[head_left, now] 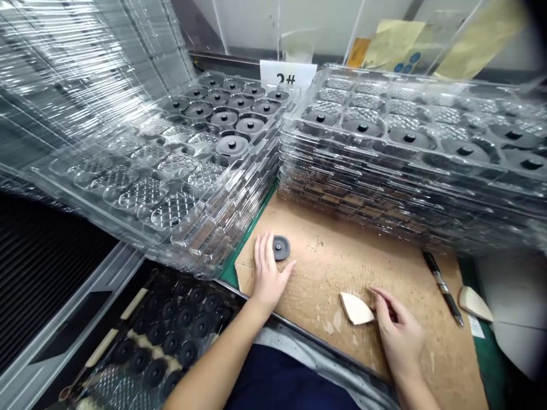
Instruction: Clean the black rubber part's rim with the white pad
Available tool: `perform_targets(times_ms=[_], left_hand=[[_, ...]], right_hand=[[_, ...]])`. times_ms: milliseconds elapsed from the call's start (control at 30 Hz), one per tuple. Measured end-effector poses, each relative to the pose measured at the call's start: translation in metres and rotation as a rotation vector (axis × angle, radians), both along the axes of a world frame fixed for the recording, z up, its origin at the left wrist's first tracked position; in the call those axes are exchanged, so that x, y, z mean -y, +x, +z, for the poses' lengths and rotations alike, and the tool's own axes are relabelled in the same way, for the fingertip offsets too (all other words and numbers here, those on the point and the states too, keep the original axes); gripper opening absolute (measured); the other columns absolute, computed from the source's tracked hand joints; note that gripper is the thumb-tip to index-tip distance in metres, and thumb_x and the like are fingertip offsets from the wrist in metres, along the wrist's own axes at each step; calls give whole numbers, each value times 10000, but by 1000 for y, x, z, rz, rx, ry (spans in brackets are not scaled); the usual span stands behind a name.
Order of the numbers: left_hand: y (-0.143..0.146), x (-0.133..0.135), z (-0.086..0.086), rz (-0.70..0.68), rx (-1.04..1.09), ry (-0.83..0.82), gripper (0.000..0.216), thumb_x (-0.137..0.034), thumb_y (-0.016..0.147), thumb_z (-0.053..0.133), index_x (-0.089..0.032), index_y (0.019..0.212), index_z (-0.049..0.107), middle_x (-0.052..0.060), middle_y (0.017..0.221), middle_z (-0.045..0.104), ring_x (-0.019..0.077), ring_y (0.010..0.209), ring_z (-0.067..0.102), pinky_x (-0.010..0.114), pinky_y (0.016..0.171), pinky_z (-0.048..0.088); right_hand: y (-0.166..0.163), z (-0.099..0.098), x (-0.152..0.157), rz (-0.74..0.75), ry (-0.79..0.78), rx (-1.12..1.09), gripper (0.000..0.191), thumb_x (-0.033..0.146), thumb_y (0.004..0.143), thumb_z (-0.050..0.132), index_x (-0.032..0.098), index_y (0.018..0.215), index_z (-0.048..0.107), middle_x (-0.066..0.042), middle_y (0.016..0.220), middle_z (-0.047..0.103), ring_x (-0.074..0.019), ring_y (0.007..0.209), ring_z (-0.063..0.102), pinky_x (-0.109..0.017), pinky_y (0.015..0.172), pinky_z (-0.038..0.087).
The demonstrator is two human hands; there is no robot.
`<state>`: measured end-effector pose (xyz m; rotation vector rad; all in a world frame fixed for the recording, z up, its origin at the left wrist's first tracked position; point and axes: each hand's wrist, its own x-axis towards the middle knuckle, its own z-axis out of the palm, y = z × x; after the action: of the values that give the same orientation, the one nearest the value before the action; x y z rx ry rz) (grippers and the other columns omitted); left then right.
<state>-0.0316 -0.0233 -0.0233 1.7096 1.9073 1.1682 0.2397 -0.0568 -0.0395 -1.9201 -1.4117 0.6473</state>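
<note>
The left hand (268,272) rests spread beside a flat black disc (281,247), while the right hand (395,324) pinches a pale wedge scraper (355,308), long axis left-right, pointing left.

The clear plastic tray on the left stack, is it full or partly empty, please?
Partly empty: the clear plastic tray holds black round discs in far pockets only; near pockets show bare.

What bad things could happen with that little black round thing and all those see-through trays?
1. The small black round rubber disc lies flat on the scuffed brown cardboard sheet, touched only by the left hand; it might slide away.
2. The left stack of clear plastic trays sits tilted and overhangs its support, so a bump might tip it.
3. The right hand presses a pale wedge-shaped tool whose pointed tip might scratch the disc.
</note>
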Motion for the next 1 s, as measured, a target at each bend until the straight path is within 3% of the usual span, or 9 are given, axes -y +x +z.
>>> perform_targets(times_ms=[133,267,367,467,633,700,800,867,1000], left_hand=[[-4,-16,-3,-36,-10,-70,737,-323,766,611,-141,1379,245,152,1367,361,280,1304,284,504,1093,233],[-3,-9,6,-90,74,-106,770,-245,746,629,-183,1382,201,123,1242,482,226,1180,446,444,1040,349],[1,8,27,-187,149,-104,859,-240,734,648,-240,1401,107,105,1278,445,186,1188,450,383,1043,374],[7,28,55,-357,202,-61,940,-254,728,662,-292,1409,16,95,1400,309,165,1260,386,331,1085,338],[14,49,98,-731,266,109,973,-157,740,643,-269,1418,-47,145,1440,216,212,1298,337,383,1104,313],[17,53,108,-831,269,103,989,-144,737,643,-275,1416,-64,151,1443,201,225,1299,334,398,1090,335],[23,57,117,-941,279,57,1001,-145,745,634,-285,1413,-99,149,1451,180,235,1308,319,406,1079,350],[28,60,122,-1012,302,40,1001,-150,746,633,-289,1415,-98,145,1455,176,244,1314,310,412,1080,341],[35,66,128,-1018,463,-132,966,-135,749,627,-380,1407,-36,93,1458,200,244,1299,337,418,1083,323]], right_hand=[[1,1,-2,6,19,-3,426,529,802,487,196,1000,663,-14,895,629,-140,719,583,-237,671,448],[-2,1,-1,5,36,-33,418,519,795,496,191,990,667,-17,877,629,-144,712,578,-247,672,443],[-4,2,-2,0,47,-74,419,509,798,504,174,991,666,-33,887,627,-148,713,576,-251,674,444],[-5,7,-3,7,46,-133,427,497,816,507,141,999,659,-53,814,617,-154,711,573,-247,659,444],[-13,47,7,83,41,-240,409,475,861,500,151,1085,611,-40,753,582,-121,687,544,-203,635,440],[-18,72,15,222,24,-287,377,463,871,502,190,1112,597,-30,803,587,-106,720,543,-185,686,444],[-29,106,28,621,-72,-437,378,448,926,417,205,1188,538,-29,828,575,-101,743,541,-173,699,445],[-35,119,35,812,-170,-564,371,444,947,367,164,1079,573,-43,816,557,-111,759,531,-176,692,437],[-45,122,49,749,-342,-857,442,452,951,366,103,744,539,-47,721,513,-96,695,489,-170,656,400]])
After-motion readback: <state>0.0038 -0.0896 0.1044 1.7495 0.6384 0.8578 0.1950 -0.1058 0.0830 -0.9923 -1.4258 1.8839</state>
